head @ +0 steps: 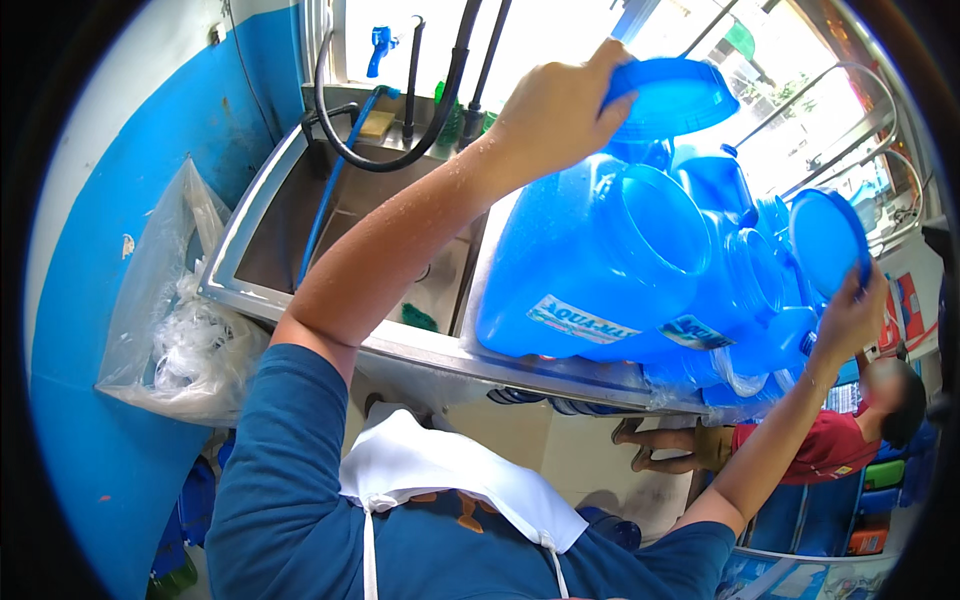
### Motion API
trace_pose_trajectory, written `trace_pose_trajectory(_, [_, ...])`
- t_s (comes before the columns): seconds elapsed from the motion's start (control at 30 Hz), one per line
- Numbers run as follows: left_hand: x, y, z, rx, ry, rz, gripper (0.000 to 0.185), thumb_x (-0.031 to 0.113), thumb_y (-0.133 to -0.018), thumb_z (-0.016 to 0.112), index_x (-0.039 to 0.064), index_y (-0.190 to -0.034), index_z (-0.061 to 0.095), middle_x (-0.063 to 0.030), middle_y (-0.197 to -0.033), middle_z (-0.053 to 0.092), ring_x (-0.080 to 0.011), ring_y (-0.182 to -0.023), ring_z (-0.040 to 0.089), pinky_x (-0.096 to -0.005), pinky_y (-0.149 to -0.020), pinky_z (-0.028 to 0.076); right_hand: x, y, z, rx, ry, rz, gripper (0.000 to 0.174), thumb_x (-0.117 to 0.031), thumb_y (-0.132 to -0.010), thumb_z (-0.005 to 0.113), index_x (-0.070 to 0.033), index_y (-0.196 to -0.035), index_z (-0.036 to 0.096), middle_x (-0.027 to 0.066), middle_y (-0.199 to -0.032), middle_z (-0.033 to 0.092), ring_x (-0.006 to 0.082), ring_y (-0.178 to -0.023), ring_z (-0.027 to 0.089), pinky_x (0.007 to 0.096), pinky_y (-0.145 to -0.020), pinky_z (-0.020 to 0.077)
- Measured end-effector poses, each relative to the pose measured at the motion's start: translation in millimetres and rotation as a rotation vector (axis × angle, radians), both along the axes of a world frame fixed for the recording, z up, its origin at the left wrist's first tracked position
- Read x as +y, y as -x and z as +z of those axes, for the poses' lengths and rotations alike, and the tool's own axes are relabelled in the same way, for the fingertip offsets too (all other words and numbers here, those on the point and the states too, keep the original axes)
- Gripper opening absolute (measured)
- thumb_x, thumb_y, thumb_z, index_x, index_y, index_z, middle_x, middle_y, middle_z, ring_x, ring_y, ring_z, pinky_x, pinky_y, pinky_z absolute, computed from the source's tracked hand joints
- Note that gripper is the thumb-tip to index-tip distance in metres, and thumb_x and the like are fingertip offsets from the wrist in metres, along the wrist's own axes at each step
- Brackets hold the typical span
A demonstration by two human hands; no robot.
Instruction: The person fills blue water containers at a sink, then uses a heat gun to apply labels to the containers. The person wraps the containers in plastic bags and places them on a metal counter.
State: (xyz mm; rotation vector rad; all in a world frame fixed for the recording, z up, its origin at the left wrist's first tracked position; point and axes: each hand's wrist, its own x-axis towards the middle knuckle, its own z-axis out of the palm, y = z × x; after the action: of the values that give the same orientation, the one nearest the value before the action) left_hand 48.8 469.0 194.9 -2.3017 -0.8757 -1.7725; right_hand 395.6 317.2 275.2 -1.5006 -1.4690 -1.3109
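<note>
My left hand (551,116) grips a round blue plastic screw lid (675,97) by its edge, raised over the jugs. With my right hand (847,322) I hold a second blue lid (823,244), its round face turned towards me. Between my hands, a large blue plastic water container (555,255) stands on the steel counter with its wide mouth uncovered. Right beside it is another blue container (720,285), also open at the neck. Both carry printed labels. More blue containers (712,180) crowd behind them, partly hidden.
On the left is a stainless steel sink (247,277) with a blue tube (330,195), black hose (375,166) and green scouring pad (418,317). A clear plastic bag (187,345) hangs by the blue wall. A person in a red shirt (825,450) stands at the right.
</note>
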Motion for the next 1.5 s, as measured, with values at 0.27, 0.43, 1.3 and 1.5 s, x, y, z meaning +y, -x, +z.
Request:
trace_pose_trajectory(0.27, [77, 45, -136, -0.472, 0.695, -0.159, 0.048, 0.009, -0.079, 0.054, -0.006, -0.119, 0.032, -0.0303, -0.087, 0.061, -0.0346, -0.055, 0.064, -0.0366, -0.046, 0.056, -19, 100, -40, 0.668, 0.253, 0.483, 0.040, -0.036, -0.096, 0.049, 0.002, -0.096, 0.062, 0.0093, -0.089, 0.062, 0.0164, -0.083, 0.056, 0.0287, -0.083, 0.0427])
trace_pose_trajectory(0.43, [120, 41, -249, -0.570, 1.305, -0.147, 0.045, 0.008, -0.077, 0.056, -0.003, -0.115, 0.033, -0.0266, -0.092, 0.060, -0.0280, -0.049, 0.064, -0.0345, -0.039, 0.054, -9, 168, -81, 0.492, 0.561, 0.690, 0.045, -0.046, -0.094, 0.043, -0.004, -0.081, 0.055, 0.0093, -0.083, 0.055, 0.0228, -0.091, 0.055, 0.0460, -0.098, 0.0357])
trace_pose_trajectory(1.3, [141, 62, -209, -0.317, 1.193, -1.947, 0.073, 0.037, -0.078, 0.074, 0.000, -0.134, 0.043, -0.0138, -0.119, 0.055, -0.0222, -0.103, 0.057, -0.0375, -0.089, 0.045, 44, 339, -128, 0.160, 0.610, 0.178, 0.026, -0.014, -0.087, 0.055, 0.002, -0.106, 0.062, 0.0138, -0.085, 0.058, 0.0306, -0.081, 0.058, 0.0485, -0.083, 0.0468])
trace_pose_trajectory(1.5, [107, 128, -225, -0.200, 1.489, -1.544, 0.058, 0.013, -0.073, 0.079, 0.005, -0.123, 0.051, -0.0027, -0.111, 0.060, -0.0113, -0.104, 0.055, -0.0289, -0.093, 0.043, 106, 349, -181, 0.509, 0.820, 0.257, 0.049, -0.010, -0.079, 0.065, -0.006, -0.127, 0.053, 0.0140, -0.101, 0.053, 0.0327, -0.095, 0.054, 0.0467, -0.091, 0.0399])
